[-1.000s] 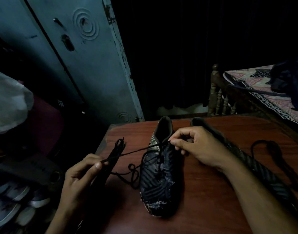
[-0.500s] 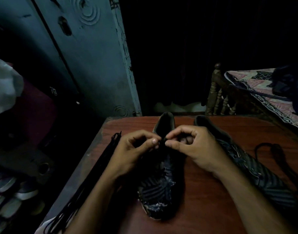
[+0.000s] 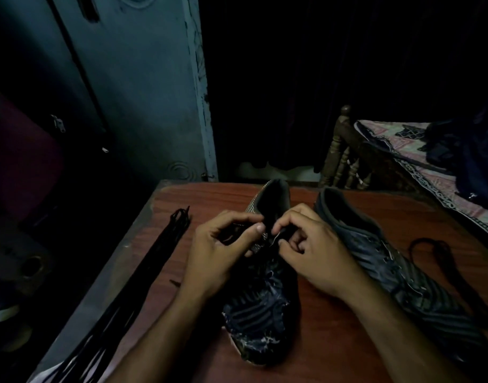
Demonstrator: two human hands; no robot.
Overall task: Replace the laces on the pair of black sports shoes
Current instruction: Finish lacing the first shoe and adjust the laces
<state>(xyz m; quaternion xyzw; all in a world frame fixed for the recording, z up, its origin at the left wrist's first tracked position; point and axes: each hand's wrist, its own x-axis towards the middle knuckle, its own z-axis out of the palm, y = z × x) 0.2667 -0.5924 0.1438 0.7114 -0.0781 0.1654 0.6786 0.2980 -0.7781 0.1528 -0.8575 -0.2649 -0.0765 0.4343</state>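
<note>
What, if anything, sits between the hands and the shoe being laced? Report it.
Nothing visible does. The left hand and right hand are both already on the near shoe, fingers pinching its black lace at the top eyelets. The second shoe lies to the right, apart.

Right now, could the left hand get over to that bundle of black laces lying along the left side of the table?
Probably yes. The left hand is busy pinching the lace at the middle shoe, but bare tabletop lies between it and the bundle of laces; nothing stands in the way once it lets go.
</note>
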